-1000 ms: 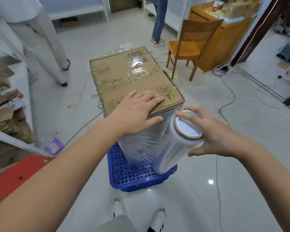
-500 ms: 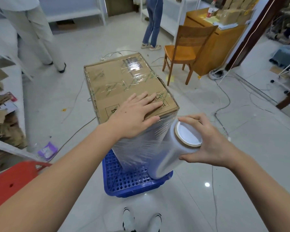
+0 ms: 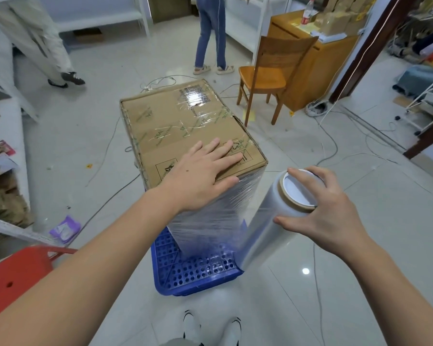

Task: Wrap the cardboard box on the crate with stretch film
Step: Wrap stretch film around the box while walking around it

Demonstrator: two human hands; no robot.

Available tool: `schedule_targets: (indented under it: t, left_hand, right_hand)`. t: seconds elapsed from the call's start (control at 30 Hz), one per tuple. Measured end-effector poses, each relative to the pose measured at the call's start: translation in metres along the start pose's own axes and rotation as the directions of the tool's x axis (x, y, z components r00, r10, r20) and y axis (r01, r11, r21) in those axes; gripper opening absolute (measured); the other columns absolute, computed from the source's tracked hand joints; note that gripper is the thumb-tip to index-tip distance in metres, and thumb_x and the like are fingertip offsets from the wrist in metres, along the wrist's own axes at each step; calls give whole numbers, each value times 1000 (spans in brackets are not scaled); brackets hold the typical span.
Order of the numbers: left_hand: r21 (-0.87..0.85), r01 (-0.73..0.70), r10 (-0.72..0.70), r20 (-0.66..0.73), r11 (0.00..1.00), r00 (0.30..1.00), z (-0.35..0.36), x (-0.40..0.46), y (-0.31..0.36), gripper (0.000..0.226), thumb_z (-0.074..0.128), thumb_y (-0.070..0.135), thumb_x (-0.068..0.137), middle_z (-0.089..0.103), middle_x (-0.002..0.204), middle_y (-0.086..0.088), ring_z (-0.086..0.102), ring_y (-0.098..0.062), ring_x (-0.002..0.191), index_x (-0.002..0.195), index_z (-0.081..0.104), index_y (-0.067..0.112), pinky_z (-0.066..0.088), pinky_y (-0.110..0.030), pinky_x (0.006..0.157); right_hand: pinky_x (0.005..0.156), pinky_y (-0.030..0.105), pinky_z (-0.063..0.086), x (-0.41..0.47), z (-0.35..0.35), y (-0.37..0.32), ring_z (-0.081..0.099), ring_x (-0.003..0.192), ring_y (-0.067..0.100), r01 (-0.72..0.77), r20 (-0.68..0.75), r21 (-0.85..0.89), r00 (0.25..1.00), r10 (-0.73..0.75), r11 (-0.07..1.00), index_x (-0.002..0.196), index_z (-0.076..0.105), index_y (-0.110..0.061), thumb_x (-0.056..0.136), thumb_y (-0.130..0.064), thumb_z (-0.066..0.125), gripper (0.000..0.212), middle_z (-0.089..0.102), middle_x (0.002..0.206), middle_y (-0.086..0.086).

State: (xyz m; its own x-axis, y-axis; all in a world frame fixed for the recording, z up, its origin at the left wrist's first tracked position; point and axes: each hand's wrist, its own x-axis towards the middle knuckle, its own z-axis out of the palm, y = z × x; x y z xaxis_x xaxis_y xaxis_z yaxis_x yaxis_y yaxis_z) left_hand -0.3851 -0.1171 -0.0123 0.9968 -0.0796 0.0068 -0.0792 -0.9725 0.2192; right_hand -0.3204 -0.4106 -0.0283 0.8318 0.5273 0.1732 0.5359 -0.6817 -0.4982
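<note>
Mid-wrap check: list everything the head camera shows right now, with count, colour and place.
Brown cardboard box: one, upright on crate, sides film-wrapped.
Blue perforated plastic crate: one, on floor under box.
Clear stretch film roll: one, right of box, tilted.
Wooden chair: one, orange-brown, beyond box.
Wooden cabinet: one, behind chair.
Red plastic stool: one, lower left.
Purple packet: one, floor left.
Bystanders' legs: two pairs, far side.
Left hand: flat on box top.
Right hand: grips roll's top end.

floor (image 3: 360, 245): glossy pale tiles | wooden chair (image 3: 273, 76) | wooden cabinet (image 3: 318, 61) | white shelving (image 3: 95, 16)
</note>
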Motion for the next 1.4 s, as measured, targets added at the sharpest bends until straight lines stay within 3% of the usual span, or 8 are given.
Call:
schedule_targets:
  t: [0.3,0.47,0.63,0.8,0.97,1.13,1.27,1.4]
  left_hand:
    - [-5,4,-4,11,1000,1000,-2,-1,2,62,25,65,104,6,172,11,-1,-14,160,162,19,44,-7,-37,128]
    - [4,3,-3,19,1000,1000,-2,0,0,62,24,65,104,5,173,10,-2,-14,160,163,17,44,-8,-37,127]
    - [28,0,-1,14,1000,1000,0,0,-1,63,23,65,105,6,173,9,0,-15,160,163,17,43,-4,-40,130]
    - [33,-2,2,17,999,1000,-1,2,-1,63,22,65,104,6,173,9,1,-16,160,163,18,43,-1,-43,130]
    - [37,-4,4,11,999,1000,0,1,-1,64,23,65,103,8,173,9,3,-16,160,163,19,43,0,-43,130]
    - [20,10,-10,-2,1000,1000,-2,0,3,66,27,68,101,11,173,11,6,-15,160,162,18,45,1,-41,130]
    - [19,17,-18,14,1000,1000,-6,0,1,68,29,72,101,11,173,12,8,-13,159,162,11,49,3,-41,130]
    - [-68,143,-141,22,987,990,-8,-1,5,68,25,79,99,9,172,15,12,-11,158,161,10,53,8,-43,130]
  right_hand:
    - [94,48,53,13,2,0,50,122,22,-79,-3,-34,997,79,996,147,40,-51,58,-60,89,102,30,143,-13]
    - [93,44,51,28,-8,-6,51,120,25,-88,113,-176,988,109,981,147,29,-49,61,-69,83,104,23,145,-12]
    - [116,50,36,34,-21,0,25,147,22,187,266,-174,954,-137,967,153,26,-26,68,-62,80,107,15,166,-7]
    - [120,38,24,41,-36,10,16,151,12,210,451,-24,875,-177,977,155,20,-44,70,-32,80,105,10,165,-20]
    - [117,40,31,49,-33,18,30,138,14,201,408,25,892,-194,979,150,30,-52,62,-57,78,100,30,147,-18]
    - [109,48,41,47,-18,24,34,131,18,308,284,-20,914,-290,951,152,29,-50,62,-67,75,102,33,141,-8]
    - [108,38,36,53,-19,32,30,135,21,425,354,-45,853,-384,904,155,13,-58,69,-71,77,108,27,149,-1]
    - [112,36,37,63,-28,43,21,147,14,500,450,14,770,-452,866,157,11,-50,71,-60,80,110,10,164,-12]
